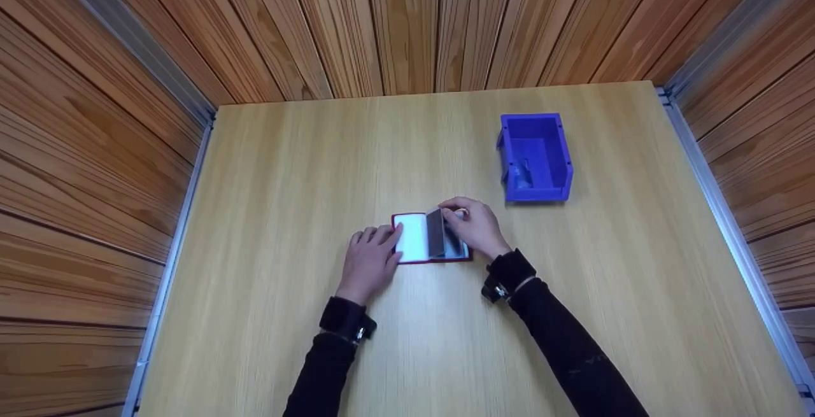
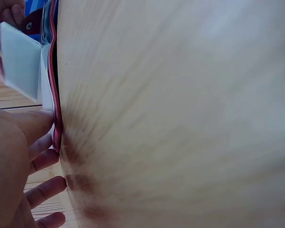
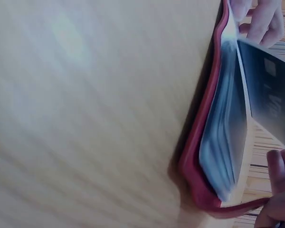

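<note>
A red card holder lies open on the table, its left side showing a white inner page. My left hand rests at its left edge, thumb on the page and the other fingers straight along the border. Over the right half, my right hand pinches a raised dark card in its page. The right wrist view shows a chip on this card, with fingertips at its lower corner. Below the card, several clear sleeves are stacked inside the cover. A red strap runs beside the right thumb.
A blue plastic bin stands at the back right of the wooden table, with a small clear bluish item inside. Wood-panelled walls and metal rails border the table.
</note>
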`<state>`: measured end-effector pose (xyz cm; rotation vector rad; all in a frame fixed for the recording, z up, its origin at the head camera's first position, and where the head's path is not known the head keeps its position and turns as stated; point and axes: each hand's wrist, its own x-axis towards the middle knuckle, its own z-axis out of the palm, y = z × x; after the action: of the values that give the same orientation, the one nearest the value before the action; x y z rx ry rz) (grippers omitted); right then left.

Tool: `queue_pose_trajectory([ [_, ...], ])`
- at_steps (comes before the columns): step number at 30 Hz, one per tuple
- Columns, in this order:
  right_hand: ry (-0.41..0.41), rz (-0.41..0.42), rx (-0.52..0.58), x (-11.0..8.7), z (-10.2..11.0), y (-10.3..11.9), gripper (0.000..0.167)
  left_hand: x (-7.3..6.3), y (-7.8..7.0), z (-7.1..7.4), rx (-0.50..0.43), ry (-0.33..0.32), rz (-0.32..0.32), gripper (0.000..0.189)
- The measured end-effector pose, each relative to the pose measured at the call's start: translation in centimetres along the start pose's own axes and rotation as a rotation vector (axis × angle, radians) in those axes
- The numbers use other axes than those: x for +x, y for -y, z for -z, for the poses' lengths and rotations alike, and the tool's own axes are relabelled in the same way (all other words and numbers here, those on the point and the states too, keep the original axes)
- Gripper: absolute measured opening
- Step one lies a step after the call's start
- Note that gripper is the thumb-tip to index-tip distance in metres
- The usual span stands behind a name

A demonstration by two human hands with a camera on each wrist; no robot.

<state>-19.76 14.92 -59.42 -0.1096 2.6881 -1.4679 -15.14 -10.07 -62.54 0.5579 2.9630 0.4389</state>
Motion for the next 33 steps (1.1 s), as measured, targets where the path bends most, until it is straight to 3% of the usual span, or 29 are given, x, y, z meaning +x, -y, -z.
queue_pose_trajectory([
  [4,0.045,0.014,0.036,-0.2,-0.3,0.2,0.021,0.0,0.0,0.0,-0.018,0.002,0.008,0.057],
  [8,0.109,0.049,-0.008,-0.5,-0.7,0.4,0.025,0.1,0.0,0.0,-0.035,0.010,0.013,0.057],
  [16,0.234,0.189,-0.305,-1.4,-1.9,0.6,0.038,0.3,0.0,0.1,-0.049,0.029,0.050,0.055],
  [21,0.314,0.178,-0.413,-1.8,-2.6,0.9,0.039,0.2,0.1,-0.1,-0.141,0.003,0.078,0.055],
  [26,0.330,0.204,-0.466,-1.8,-3.1,0.6,0.037,0.0,0.4,-0.4,-0.197,-0.051,0.033,0.059],
  [33,0.350,0.166,-0.472,-1.9,-3.4,0.6,0.039,-0.1,0.5,-0.2,-0.109,-0.031,-0.018,0.067],
])
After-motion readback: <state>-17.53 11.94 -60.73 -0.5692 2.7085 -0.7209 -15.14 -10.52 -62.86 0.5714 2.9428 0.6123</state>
